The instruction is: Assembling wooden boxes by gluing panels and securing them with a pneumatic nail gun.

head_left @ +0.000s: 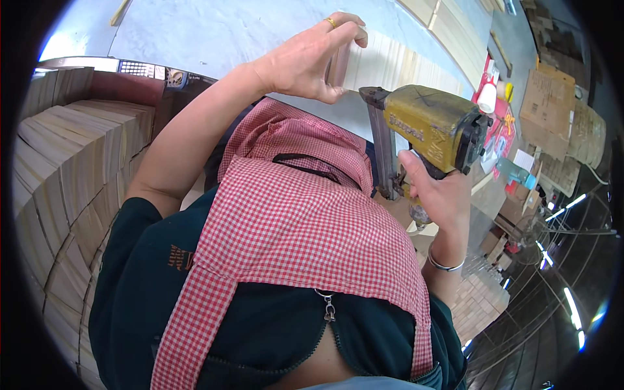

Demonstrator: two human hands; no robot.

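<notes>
My left hand point(312, 58), with a ring on one finger, spans the end of a row of thin pale wooden slats point(396, 58). Its thumb and fingers grip a reddish-brown wooden piece point(337, 67) at the row's left end. Closed round the grip of a worn yellow nail gun point(429, 120), my right hand point(442, 198) has its thumb up along the handle. The gun's dark nose sits beside the near edge of the slats; whether it touches them I cannot tell.
The slats lie on a pale worktable point(175, 39). Stacked wooden boards point(71, 149) stand at the left. Longer wood strips point(448, 26) lie at the far side. A clear bottle point(517, 172), a white roll point(487, 97) and cardboard point(547, 101) are at the right.
</notes>
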